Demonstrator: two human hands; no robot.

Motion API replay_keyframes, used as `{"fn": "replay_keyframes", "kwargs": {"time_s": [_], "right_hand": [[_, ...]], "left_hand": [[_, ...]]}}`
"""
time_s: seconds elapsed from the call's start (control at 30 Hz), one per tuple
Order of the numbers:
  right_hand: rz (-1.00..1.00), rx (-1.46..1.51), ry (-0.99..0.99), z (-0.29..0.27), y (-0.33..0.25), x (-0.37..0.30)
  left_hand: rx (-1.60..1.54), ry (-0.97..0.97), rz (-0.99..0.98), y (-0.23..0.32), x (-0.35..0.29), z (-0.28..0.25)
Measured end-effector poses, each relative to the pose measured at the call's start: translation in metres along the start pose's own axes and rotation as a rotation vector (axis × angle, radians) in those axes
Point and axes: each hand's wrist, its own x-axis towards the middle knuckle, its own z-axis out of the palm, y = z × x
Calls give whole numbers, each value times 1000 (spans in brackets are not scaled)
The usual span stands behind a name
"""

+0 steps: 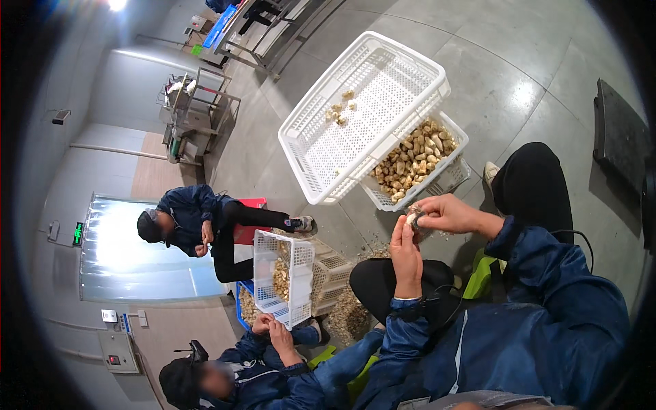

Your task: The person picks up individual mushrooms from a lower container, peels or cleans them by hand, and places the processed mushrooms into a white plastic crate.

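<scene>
My left hand [408, 263] and my right hand [449, 213] meet in front of me, fingertips closed around a small whitish-brown piece [411, 218] that looks like a mushroom. A dark grey cover or tool [421, 214], too small to make out, sits at my right thumb. Just beyond my hands, a white crate [454, 125] holds many similar brown and cream pieces [417, 157]. A larger white perforated basket [328, 179] rests across it at an angle, with several small pale pieces [339, 112] inside.
Two people [188, 219] [266, 372] sit at left around a white basket [304, 273] of pieces, their hands together. Scraps [348, 316] lie heaped on the floor near my knee. A dark flat platform [620, 130] stands at right. Metal tables [263, 34] are farther back.
</scene>
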Motion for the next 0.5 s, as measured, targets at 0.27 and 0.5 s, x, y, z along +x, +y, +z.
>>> {"fn": "replay_keyframes", "kwargs": {"time_s": [0.27,0.5], "right_hand": [[26,4,-3,-4,-8,3],[84,13,-20,-4,1,5]], "left_hand": [[-21,-26,-28,0,2,-2],[-261,-69,-99,2,3,-8]]}}
